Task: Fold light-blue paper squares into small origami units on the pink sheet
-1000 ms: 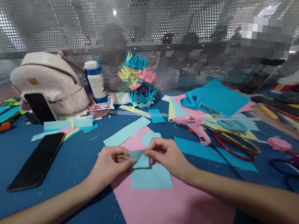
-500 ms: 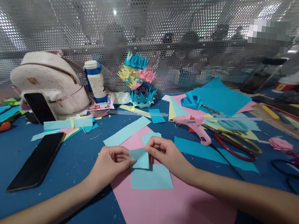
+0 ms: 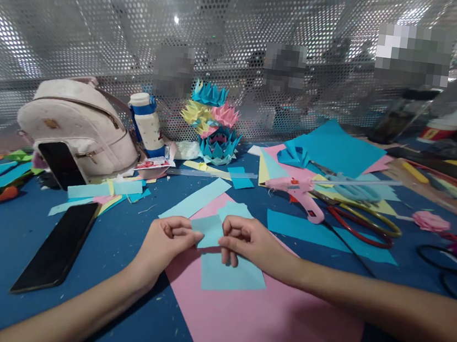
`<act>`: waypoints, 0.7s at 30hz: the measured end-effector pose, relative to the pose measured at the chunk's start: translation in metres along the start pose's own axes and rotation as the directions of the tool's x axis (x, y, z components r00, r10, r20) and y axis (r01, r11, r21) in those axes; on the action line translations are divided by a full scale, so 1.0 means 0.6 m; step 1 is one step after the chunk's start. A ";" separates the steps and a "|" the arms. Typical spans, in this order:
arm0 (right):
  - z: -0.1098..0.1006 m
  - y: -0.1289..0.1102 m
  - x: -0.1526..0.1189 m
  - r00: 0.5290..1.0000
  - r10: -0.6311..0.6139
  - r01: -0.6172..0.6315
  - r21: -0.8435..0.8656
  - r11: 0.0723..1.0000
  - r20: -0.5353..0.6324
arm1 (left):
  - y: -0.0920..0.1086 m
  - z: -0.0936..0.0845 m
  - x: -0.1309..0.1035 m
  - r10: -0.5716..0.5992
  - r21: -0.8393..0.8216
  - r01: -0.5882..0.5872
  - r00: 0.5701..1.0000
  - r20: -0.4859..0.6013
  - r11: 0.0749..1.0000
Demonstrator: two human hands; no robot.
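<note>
Pinches a small light-blue paper piece [image 3: 207,232] at its left edge between thumb and fingers of the left hand [image 3: 166,242]. Grips the right edge of the same piece between thumb and curled index finger of the right hand [image 3: 249,243], with lower fingers extended downward over a larger light-blue sheet [image 3: 232,278]. Presents the small piece nearly flat to the view, between both hands (contact with the paper beneath: cannot tell). Locates the larger light-blue sheet on a broad pink sheet [image 3: 275,332], laid on the blue counter [image 3: 142,329].

Beyond the hands, includes a light-blue strip [image 3: 197,197] at left, partly over the pink sheet, and a bright-blue strip [image 3: 328,236] at right. Further right, shows a pink glue gun [image 3: 295,188], lying on its side, with scissors [image 3: 361,229] (red and gold handles) close by. Near the left arm, includes a black phone [image 3: 56,247], lying flat. Behind it, shows a second phone [image 3: 62,165] leaning against a pale backpack [image 3: 81,114]. Places a white-and-blue bottle [image 3: 149,129] just beside the backpack, and folded paper flowers [image 3: 217,146] in blue, yellow and pink before a perforated panel [image 3: 125,25].
</note>
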State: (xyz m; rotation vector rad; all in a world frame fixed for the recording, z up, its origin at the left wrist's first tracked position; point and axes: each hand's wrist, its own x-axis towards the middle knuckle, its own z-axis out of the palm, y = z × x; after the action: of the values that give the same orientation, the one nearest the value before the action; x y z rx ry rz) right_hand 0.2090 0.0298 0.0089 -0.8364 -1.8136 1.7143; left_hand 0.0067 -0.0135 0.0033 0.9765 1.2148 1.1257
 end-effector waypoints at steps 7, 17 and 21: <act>0.000 -0.004 -0.006 0.999 -0.030 0.032 -0.137 0.990 0.018 | -0.006 -0.001 0.004 0.029 0.016 -0.029 0.999 0.019 0.999; -0.002 0.002 -0.009 0.987 -0.134 0.147 -0.149 0.978 0.095 | 0.002 0.004 0.006 0.080 0.094 -0.093 0.988 0.134 0.991; -0.004 0.000 -0.007 0.966 -0.256 0.256 -0.149 0.955 0.021 | 0.003 0.006 0.005 0.082 0.051 -0.094 0.978 0.194 0.994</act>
State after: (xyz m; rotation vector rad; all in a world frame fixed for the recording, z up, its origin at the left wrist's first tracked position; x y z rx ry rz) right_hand 0.2135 0.0281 0.0092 -0.6250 -1.9754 1.4296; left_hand 0.0103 -0.0102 0.0047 1.1671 1.0634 1.0426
